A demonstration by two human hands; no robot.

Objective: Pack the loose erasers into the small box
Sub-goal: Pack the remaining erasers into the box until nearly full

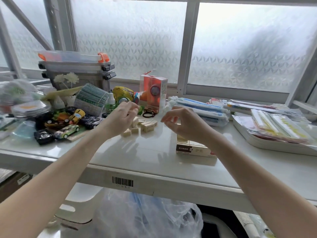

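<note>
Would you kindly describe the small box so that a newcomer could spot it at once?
On the white table under the window, look beneath the right hand, right of the erasers. The small box lies flat there; its dark brown label with white print sets it apart from the pale items around it.

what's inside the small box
The box looks open on top, but the right hand and wrist cover most of it. Its contents are hidden.
</note>
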